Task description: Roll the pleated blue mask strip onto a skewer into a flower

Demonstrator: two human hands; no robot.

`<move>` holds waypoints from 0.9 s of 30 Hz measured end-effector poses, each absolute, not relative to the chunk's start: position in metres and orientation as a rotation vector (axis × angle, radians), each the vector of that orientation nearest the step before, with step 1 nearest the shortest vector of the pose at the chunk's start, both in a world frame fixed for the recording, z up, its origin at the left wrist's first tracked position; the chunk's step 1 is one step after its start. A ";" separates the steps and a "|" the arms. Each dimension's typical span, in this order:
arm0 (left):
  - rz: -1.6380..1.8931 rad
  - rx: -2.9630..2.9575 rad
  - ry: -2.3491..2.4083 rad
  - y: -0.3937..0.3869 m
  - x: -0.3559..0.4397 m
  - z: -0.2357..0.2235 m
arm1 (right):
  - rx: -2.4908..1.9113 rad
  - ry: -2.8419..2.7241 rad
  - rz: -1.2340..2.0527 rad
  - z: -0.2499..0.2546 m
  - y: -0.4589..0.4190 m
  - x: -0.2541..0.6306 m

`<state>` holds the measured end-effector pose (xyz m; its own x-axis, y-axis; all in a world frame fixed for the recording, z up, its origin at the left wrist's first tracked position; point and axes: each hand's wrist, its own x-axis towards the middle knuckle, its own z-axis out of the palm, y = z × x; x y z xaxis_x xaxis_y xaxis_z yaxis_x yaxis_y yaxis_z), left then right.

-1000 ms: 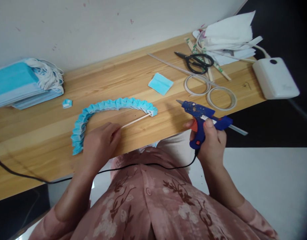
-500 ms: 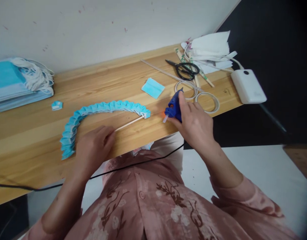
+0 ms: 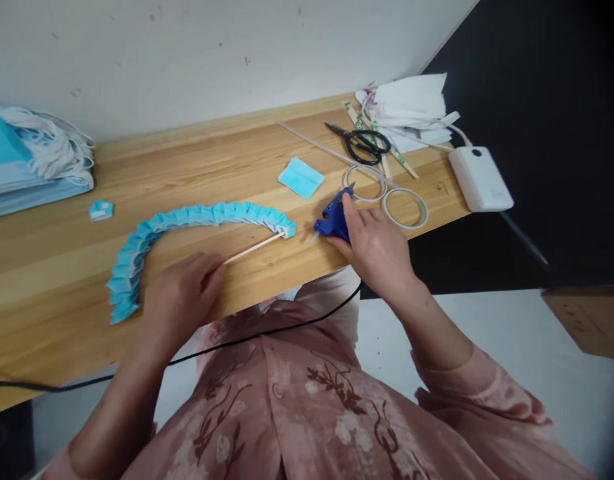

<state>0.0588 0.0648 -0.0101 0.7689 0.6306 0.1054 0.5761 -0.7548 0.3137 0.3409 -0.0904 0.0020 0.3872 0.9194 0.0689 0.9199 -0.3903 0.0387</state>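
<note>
My left hand is closed on a thin wooden stick, whose far end touches the right tip of a curved blue pleated strip. That strip arcs over the table, its folds made of blue and white material. In my right hand is a blue hot glue gun, its dark nozzle pointing away from me and a clear glue stick poking out of its back. A flat blue piece lies beyond the strip's right end. One small folded blue piece rests at the left.
A stack of blue face masks with white ear loops stands at the left. Black scissors, a tape roll, another ring and paper scraps lie at the right. A white power bank sits by the edge. A black cable crosses my front.
The view has shifted slightly, so most things appear a little further left. Both hands keep their holds, and the orange glow at the glue gun no longer shows.
</note>
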 end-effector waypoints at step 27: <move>0.310 2.658 0.960 0.058 0.065 -0.009 | -2.038 -2.175 0.503 0.022 -0.007 0.353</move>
<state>0.0645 0.0576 -0.0093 0.7540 0.6492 0.1001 0.5852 -0.7330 0.3467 0.3528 -0.0070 0.0224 -0.0871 0.9865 -0.1386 0.9471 0.0389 -0.3185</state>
